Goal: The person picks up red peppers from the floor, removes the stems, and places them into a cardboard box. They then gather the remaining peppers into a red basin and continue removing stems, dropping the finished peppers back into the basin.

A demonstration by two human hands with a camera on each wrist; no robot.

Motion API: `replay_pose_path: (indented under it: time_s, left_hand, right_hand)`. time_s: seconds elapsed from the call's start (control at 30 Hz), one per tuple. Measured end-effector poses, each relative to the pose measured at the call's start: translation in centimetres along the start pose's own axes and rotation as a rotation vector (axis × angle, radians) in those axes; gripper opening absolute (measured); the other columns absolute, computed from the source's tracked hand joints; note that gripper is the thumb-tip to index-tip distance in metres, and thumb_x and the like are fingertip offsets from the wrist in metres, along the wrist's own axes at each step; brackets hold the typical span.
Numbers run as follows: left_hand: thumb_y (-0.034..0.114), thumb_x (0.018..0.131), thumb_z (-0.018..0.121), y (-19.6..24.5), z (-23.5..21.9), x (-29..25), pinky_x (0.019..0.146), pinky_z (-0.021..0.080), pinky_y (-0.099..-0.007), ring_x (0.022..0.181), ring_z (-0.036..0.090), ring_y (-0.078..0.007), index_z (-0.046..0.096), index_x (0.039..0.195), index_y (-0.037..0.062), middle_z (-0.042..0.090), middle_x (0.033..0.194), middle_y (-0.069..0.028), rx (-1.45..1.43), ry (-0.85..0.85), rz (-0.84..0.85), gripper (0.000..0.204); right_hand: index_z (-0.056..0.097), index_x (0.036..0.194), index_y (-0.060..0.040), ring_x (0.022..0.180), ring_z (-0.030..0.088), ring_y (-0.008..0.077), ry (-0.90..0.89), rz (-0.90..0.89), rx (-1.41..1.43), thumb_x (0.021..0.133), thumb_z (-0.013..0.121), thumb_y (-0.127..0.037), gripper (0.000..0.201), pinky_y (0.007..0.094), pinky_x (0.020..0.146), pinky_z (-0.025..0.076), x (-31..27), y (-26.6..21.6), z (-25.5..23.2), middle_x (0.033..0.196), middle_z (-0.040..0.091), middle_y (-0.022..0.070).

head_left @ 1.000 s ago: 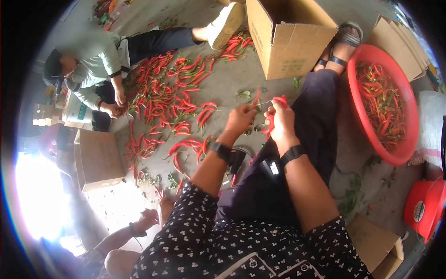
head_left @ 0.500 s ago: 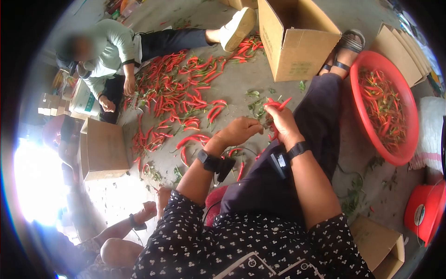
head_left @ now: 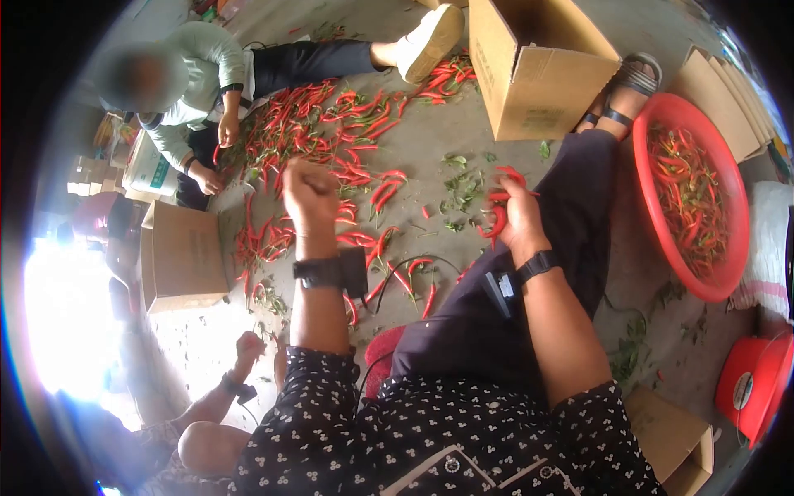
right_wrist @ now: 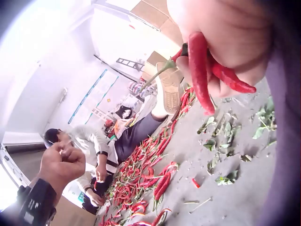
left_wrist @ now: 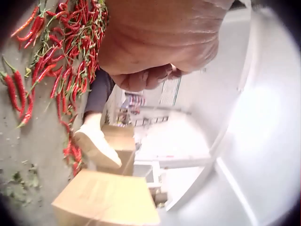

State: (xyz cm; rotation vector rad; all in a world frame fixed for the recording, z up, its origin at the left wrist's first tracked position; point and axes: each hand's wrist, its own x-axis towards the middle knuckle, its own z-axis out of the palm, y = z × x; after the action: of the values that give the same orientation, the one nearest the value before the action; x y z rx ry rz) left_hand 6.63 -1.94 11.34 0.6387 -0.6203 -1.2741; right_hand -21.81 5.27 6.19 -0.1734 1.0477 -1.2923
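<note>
My left hand (head_left: pixel 313 198) is raised above the chilli peppers (head_left: pixel 289 124) spread on the floor. Its fingers are curled, with nothing visible in them; the left wrist view shows the curled left hand (left_wrist: pixel 160 42) from its wrist side. My right hand (head_left: pixel 521 219), beside my leg, grips several red chillies (head_left: pixel 499 221). In the right wrist view, chillies (right_wrist: pixel 200 70) stick out of the right hand (right_wrist: pixel 235 37), one with a green stem pointing left. The left hand (right_wrist: pixel 63 165) appears there too, in a fist away from them.
An open carton (head_left: pixel 538 91) stands ahead, and a red basin (head_left: pixel 732 248) of chillies lies to the right. Another person (head_left: pixel 194 66) sits at the upper left near a box (head_left: pixel 186 260). Leaves (head_left: pixel 459 186) litter the floor; a red bucket (head_left: pixel 744 384) sits far right.
My left hand has moved away from the right hand, to the left and upward over the pile. The right hand still holds its chillies and has shifted slightly right.
</note>
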Motion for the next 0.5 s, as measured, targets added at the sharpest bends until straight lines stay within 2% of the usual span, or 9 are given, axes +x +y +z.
replay_pose_path:
  time_s: [0.07, 0.2, 0.27, 0.3, 0.37, 0.4, 0.43, 0.47, 0.5]
  left_hand:
    - [0.016, 0.082, 0.043, 2.3, -1.1, 0.7, 0.045, 0.033, -0.0246, 0.046, 0.033, -0.0099, 0.036, 0.061, 0.0116, 0.032, 0.050, 0.0013, 0.022, 0.321, 0.116, 0.023]
    - [0.016, 0.082, 0.044, 3.1, -6.4, 3.3, 0.046, 0.032, -0.0238, 0.052, 0.037, -0.0092, 0.038, 0.062, 0.0109, 0.035, 0.055, 0.0011, -0.252, 0.476, 0.266, 0.021]
    - [0.015, 0.081, 0.044, 1.6, -4.4, 2.4, 0.047, 0.032, -0.0235, 0.051, 0.037, -0.0093, 0.037, 0.062, 0.0116, 0.037, 0.054, 0.0008, 0.022, 0.468, 0.222, 0.021]
    - [0.012, 0.079, 0.047, 0.3, -1.0, 0.6, 0.044, 0.030, -0.0233, 0.049, 0.037, -0.0099, 0.040, 0.060, 0.0108, 0.039, 0.055, 0.0003, 0.261, 0.296, 0.254, 0.020]
    - [0.010, 0.077, 0.047, -5.6, -1.2, -1.1, 0.045, 0.031, -0.0255, 0.049, 0.041, -0.0108, 0.047, 0.059, 0.0083, 0.042, 0.055, 0.0002, 0.695, 0.011, -0.048, 0.018]
    - [0.012, 0.074, 0.049, -7.7, -2.9, -2.1, 0.048, 0.035, -0.0332, 0.049, 0.044, -0.0179, 0.049, 0.061, 0.0068, 0.048, 0.057, -0.0043, 1.184, -0.710, 0.034, 0.014]
    - [0.017, 0.070, 0.053, -11.2, -2.3, -3.9, 0.054, 0.041, -0.0397, 0.057, 0.052, -0.0278, 0.057, 0.066, 0.0060, 0.058, 0.066, -0.0104, 1.441, -1.077, 0.108, 0.013]
    - [0.025, 0.069, 0.054, -11.8, 0.4, -6.8, 0.062, 0.045, -0.0422, 0.070, 0.057, -0.0334, 0.064, 0.073, 0.0077, 0.062, 0.076, -0.0139, 1.700, -1.153, -0.224, 0.020]
    - [0.029, 0.069, 0.055, -12.2, 1.5, -8.8, 0.067, 0.047, -0.0413, 0.076, 0.059, -0.0331, 0.066, 0.078, 0.0079, 0.062, 0.078, -0.0141, 1.715, -1.174, -0.326, 0.025]
  right_hand:
    - [0.053, 0.094, -0.0079, 0.055, 0.050, 0.0171, 0.112, -0.015, 0.072, 0.084, 0.051, -0.024, 0.020, 0.0295, 0.042, 0.035, 0.6, 0.1, -0.5, 0.073, 0.053, 0.0059]
    - [0.052, 0.094, -0.0077, 0.055, 0.050, 0.0169, 0.156, -0.093, 0.087, 0.083, 0.051, -0.025, 0.020, 0.0302, 0.044, 0.036, 0.5, -0.2, -0.7, 0.074, 0.053, 0.0064]
    - [0.052, 0.097, -0.0091, 0.055, 0.049, 0.0159, 0.178, -0.199, 0.043, 0.083, 0.052, -0.025, 0.021, 0.0296, 0.044, 0.036, 0.4, -0.9, -0.2, 0.075, 0.052, 0.0046]
    - [0.052, 0.097, -0.0093, 0.053, 0.049, 0.0152, 0.150, -0.220, 0.049, 0.082, 0.053, -0.024, 0.021, 0.0281, 0.043, 0.036, 0.0, -2.0, 0.7, 0.073, 0.051, 0.0040]
    - [0.052, 0.095, -0.0096, 0.050, 0.048, 0.0137, 0.075, -0.344, 0.033, 0.081, 0.056, -0.021, 0.018, 0.0248, 0.040, 0.035, -1.3, -5.4, 3.1, 0.070, 0.051, 0.0031]
    - [0.052, 0.092, -0.0097, 0.048, 0.047, 0.0128, 0.024, -0.449, 0.018, 0.081, 0.057, -0.020, 0.016, 0.0230, 0.038, 0.033, -1.8, -7.5, 4.5, 0.068, 0.050, 0.0027]
    - [0.051, 0.089, -0.0102, 0.047, 0.047, 0.0125, 0.022, -0.552, 0.012, 0.081, 0.058, -0.019, 0.014, 0.0226, 0.037, 0.032, -1.9, -10.0, 5.7, 0.065, 0.050, 0.0027]
    - [0.050, 0.086, -0.0106, 0.045, 0.046, 0.0121, 0.020, -0.656, 0.008, 0.080, 0.058, -0.019, 0.013, 0.0222, 0.035, 0.031, -1.9, -12.7, 6.7, 0.061, 0.049, 0.0027]
    - [0.048, 0.082, -0.0105, 0.044, 0.046, 0.0123, -0.091, -0.712, 0.051, 0.081, 0.057, -0.017, 0.011, 0.0224, 0.034, 0.031, -2.4, -15.8, 7.6, 0.058, 0.049, 0.0041]
